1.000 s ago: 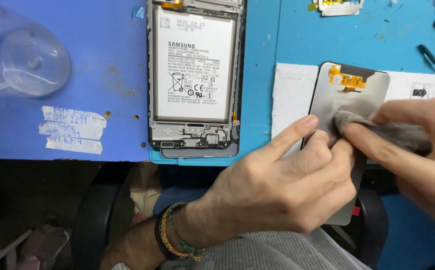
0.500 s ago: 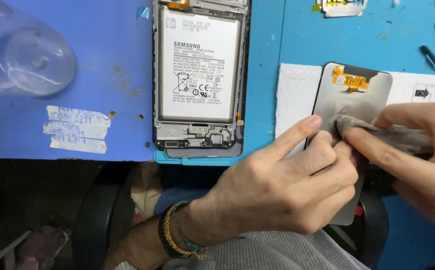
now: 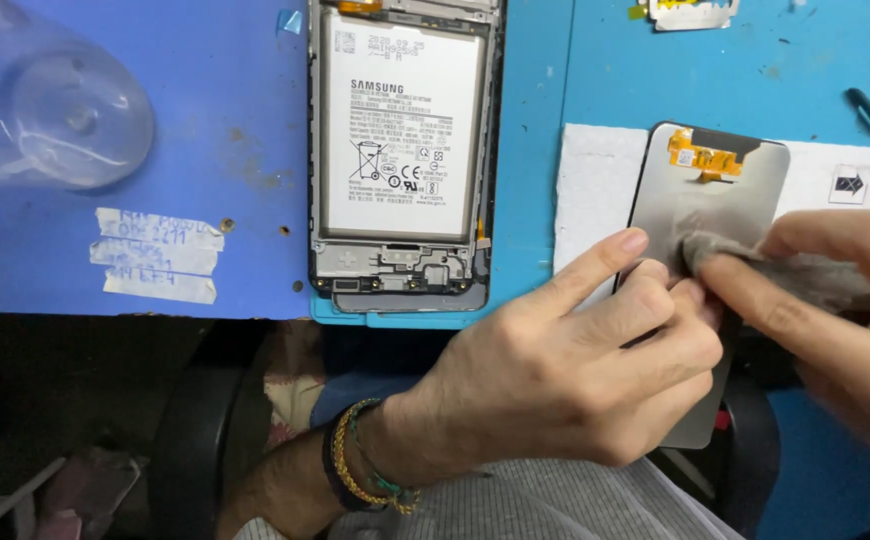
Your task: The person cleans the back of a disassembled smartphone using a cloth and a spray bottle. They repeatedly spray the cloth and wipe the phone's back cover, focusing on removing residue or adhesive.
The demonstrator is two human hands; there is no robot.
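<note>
Gripping the grey screen panel (image 3: 705, 200) at its lower part, the left hand (image 3: 575, 380) curls shut around it, forefinger stretched along its edge. The right hand (image 3: 835, 310) pinches a grey cloth (image 3: 795, 275) against the panel's back. Panel overhangs the desk (image 3: 555, 100) edge, over a white sheet (image 3: 595, 180). An opened phone (image 3: 400, 150) lies well to the left.

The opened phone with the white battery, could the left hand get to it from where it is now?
Probably yes: the opened phone lies uncovered just beyond the left hand, but that hand is holding the grey panel.
</note>
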